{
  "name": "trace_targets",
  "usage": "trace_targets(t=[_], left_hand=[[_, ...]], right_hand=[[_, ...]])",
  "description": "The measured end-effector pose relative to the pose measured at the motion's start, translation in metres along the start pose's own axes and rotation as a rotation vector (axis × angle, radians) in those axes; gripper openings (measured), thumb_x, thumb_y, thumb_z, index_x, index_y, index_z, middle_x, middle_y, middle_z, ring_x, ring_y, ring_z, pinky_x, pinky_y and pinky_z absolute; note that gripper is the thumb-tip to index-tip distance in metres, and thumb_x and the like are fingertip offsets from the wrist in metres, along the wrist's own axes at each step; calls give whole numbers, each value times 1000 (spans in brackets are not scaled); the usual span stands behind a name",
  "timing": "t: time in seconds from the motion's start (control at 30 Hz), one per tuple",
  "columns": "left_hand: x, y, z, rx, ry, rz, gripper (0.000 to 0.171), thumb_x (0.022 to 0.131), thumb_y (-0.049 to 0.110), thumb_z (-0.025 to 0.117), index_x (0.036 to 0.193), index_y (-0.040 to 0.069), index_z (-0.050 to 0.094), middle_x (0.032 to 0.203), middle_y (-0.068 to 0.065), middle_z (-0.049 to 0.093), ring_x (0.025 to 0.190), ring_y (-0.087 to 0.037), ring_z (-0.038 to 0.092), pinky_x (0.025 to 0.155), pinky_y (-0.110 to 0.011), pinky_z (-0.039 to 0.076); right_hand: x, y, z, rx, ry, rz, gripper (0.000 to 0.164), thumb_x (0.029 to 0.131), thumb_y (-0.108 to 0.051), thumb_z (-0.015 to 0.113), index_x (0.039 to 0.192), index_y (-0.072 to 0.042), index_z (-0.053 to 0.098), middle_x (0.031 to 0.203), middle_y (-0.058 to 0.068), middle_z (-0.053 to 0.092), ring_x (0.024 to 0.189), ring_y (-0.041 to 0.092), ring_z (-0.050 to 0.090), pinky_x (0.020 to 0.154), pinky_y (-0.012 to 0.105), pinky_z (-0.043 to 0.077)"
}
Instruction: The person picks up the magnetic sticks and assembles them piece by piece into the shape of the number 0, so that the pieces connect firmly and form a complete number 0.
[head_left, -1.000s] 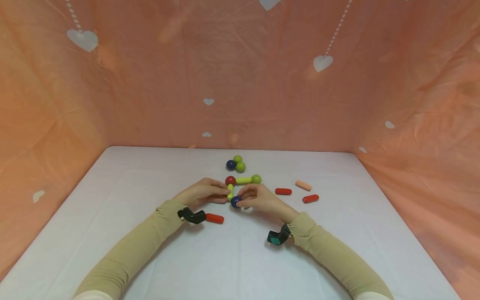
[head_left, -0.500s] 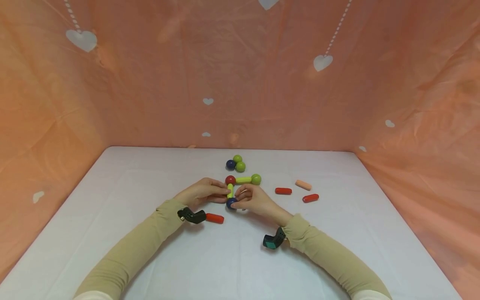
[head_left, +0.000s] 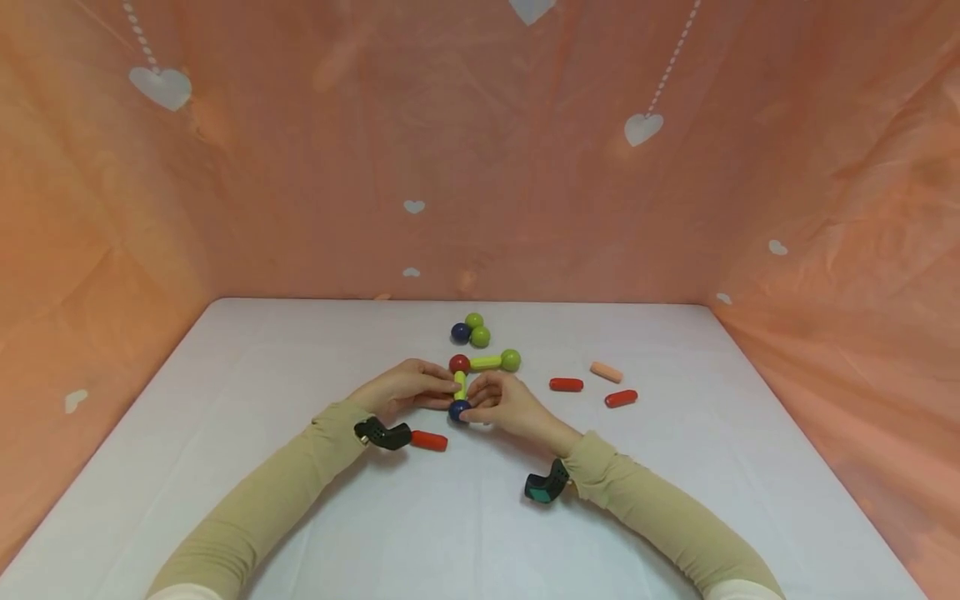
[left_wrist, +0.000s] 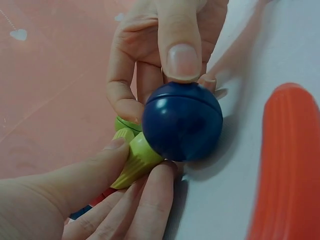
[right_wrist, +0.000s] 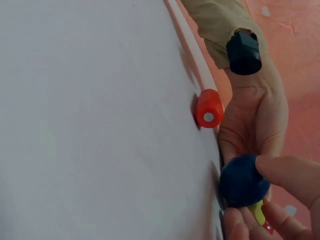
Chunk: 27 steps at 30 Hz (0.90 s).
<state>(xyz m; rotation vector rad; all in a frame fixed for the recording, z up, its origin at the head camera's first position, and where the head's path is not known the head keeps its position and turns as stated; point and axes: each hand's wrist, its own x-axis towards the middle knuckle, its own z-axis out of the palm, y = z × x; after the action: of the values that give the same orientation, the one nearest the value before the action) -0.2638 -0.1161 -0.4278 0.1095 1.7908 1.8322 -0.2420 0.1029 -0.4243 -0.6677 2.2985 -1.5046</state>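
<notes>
My left hand pinches a yellow-green ridged rod between thumb and fingers. At the rod's near end sits a dark blue ball, which my right hand holds with its thumb on one side and fingers around it. Ball and rod meet end to end. The rod's far end meets a red ball. From that ball a second yellow-green rod runs right to a green ball, so the pieces form a corner shape.
A red rod lies just right of the left wrist camera. Two more red rods, one nearer and one farther right, lie beside an orange rod. Behind the joined pieces, a blue ball touches two green balls.
My right hand has brought the blue ball leftward, from beside the rod's near end to right against it. My left hand keeps its hold on the rod.
</notes>
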Motion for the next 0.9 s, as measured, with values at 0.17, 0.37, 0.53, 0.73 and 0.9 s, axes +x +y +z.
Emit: trace_targets(t=[0.17, 0.37, 0.53, 0.73, 0.9], left_hand=[[-3, -2, 4, 6, -16, 17, 29, 89, 6, 68, 114, -8, 62, 107, -20, 63, 95, -25, 67, 86, -35, 53], [-4, 1, 4, 8, 2, 12, 33, 87, 8, 70, 114, -9, 60, 106, -19, 64, 92, -23, 67, 86, -35, 53], [-5, 3, 3, 4, 42, -7, 36, 85, 11, 73, 114, -6, 61, 108, -19, 63, 93, -24, 67, 86, -34, 53], [-5, -1, 3, -4, 75, -26, 42, 82, 14, 76, 116, -4, 60, 111, -19, 62, 96, -25, 66, 86, -33, 53], [-7, -1, 4, -10, 91, -11, 43, 83, 13, 76, 118, -4, 58, 111, -18, 63, 97, -24, 66, 85, -34, 53]], right_hand=[[-5, -1, -13, -13, 15, 0, 32, 84, -12, 75, 109, 0, 60, 99, 8, 67, 86, 18, 64, 71, 28, 54], [2, -8, -45, -30, 107, -190, 33, 85, -3, 71, 113, 9, 57, 103, 18, 66, 94, 28, 63, 83, 37, 53], [13, -6, -67, -162, 185, -239, 35, 83, -1, 73, 115, 5, 59, 111, 22, 64, 105, 35, 59, 89, 47, 49], [21, 9, -73, -286, 141, -137, 40, 84, -5, 72, 120, 6, 58, 118, 20, 61, 110, 32, 57, 92, 41, 49], [24, 16, -72, -296, 152, -100, 37, 84, -5, 72, 118, 5, 60, 115, 17, 63, 105, 31, 60, 90, 38, 51]])
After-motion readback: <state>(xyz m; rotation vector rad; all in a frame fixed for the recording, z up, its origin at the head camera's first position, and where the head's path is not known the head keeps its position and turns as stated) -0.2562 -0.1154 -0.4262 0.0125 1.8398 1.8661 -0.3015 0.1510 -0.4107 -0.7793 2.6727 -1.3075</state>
